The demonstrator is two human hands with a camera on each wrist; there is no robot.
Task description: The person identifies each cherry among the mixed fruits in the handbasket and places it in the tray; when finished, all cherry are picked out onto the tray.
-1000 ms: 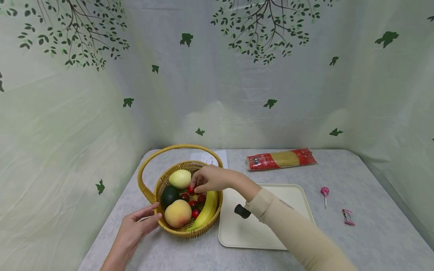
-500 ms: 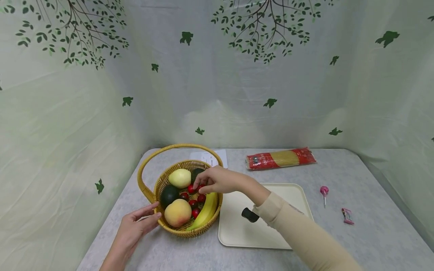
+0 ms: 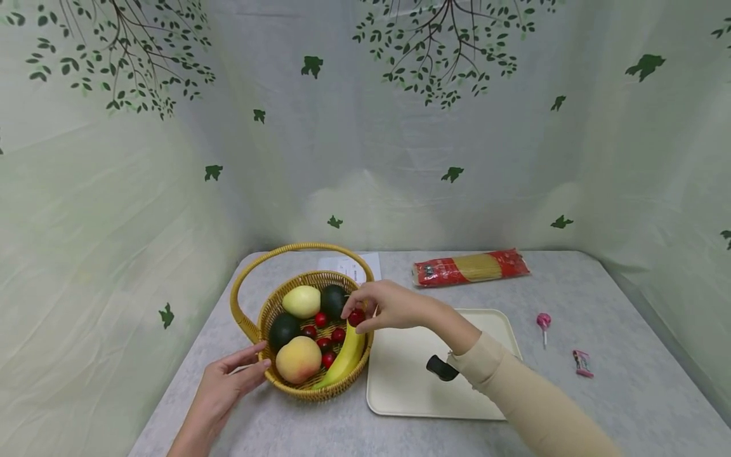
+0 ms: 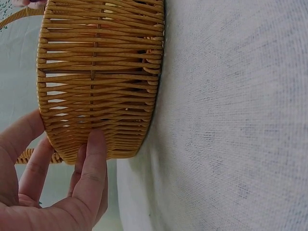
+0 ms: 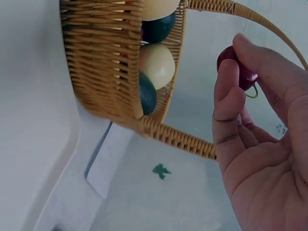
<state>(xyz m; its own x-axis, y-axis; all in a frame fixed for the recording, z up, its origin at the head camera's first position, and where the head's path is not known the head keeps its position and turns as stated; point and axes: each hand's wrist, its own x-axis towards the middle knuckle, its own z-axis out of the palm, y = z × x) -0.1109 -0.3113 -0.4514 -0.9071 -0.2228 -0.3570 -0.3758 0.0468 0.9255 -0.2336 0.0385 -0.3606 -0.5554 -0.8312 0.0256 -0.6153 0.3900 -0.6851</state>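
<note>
A dark red cherry (image 3: 356,317) is pinched between the thumb and fingers of my right hand (image 3: 394,306), above the banana (image 3: 349,355) at the basket's right side. In the right wrist view the cherry (image 5: 245,70) shows a thin green stem. With fairly straight fingers, my left hand (image 3: 228,374) touches the left outer side of the wicker basket (image 3: 320,395). The left wrist view shows its fingertips against the woven wall (image 4: 101,82). Inside lie a peach (image 3: 299,360), a pale yellow lemon-like fruit (image 3: 301,301), two dark green fruits (image 3: 284,331) and several more cherries (image 3: 324,344).
A cream tray (image 3: 411,397) lies right of the basket, partly under my right forearm. Behind it is a red pasta packet (image 3: 471,269). A pink lollipop (image 3: 544,321) and a small wrapped candy (image 3: 583,364) lie farther right. Paper (image 3: 371,263) lies behind the basket.
My right hand has lifted a cherry from among the fruit and moved right with it, over the banana's upper end. Another red cherry it touched earlier stays in the basket. My left hand keeps its place.
</note>
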